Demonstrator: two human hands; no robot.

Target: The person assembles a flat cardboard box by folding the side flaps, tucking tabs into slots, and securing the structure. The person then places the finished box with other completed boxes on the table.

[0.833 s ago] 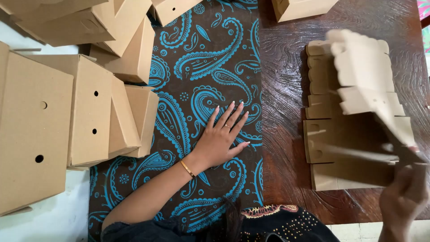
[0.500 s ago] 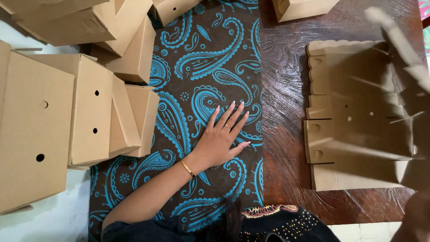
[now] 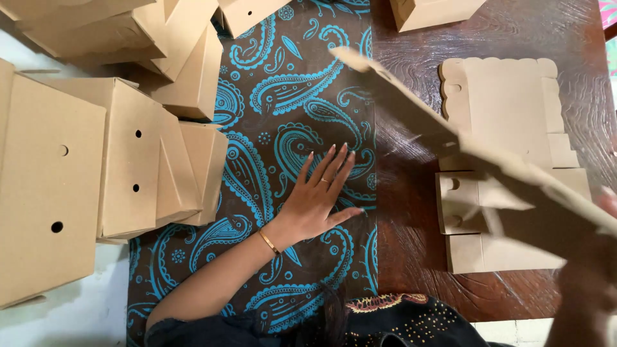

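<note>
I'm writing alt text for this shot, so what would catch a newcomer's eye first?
The blue paisley cloth down the middle, with the left hand spread flat on it. A blurred flat cardboard blank held in the right hand slants above the dark wooden table, and folded cardboard boxes crowd the left.

Home packing workspace: folded cardboard boxes (image 3: 128, 160), wooden table (image 3: 501, 32).

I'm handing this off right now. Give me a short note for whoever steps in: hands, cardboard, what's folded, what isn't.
Left hand: flat, fingers spread, on the paisley cloth, holding nothing.
Right hand: blurred at the lower right, gripping a flat cardboard blank lifted over the table.
Stack of flat blanks lies on the wooden table.
Done: folded boxes piled at left.
Left: the lifted blank and the stack are unfolded.
</note>
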